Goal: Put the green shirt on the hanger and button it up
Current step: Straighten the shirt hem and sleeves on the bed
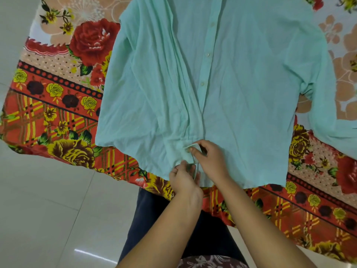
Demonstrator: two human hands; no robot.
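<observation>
The mint green shirt (241,89) lies flat on a flowered bedsheet, front up, collar away from me and hem toward me. Three white buttons show along its centre placket, the lowest visible button (202,83) near the middle. My left hand (183,178) pinches the left edge of the placket at the hem. My right hand (210,157) pinches the overlapping edge just above it, fingertips together on the cloth. One sleeve stretches off to the right. No hanger is visible; the collar end is cut off by the top of the frame.
The red, orange and yellow floral bedsheet (58,105) covers the bed, whose near edge runs diagonally from left to lower right. Pale floor tiles (48,209) lie at the lower left. My dark trousers (150,219) stand against the bed edge.
</observation>
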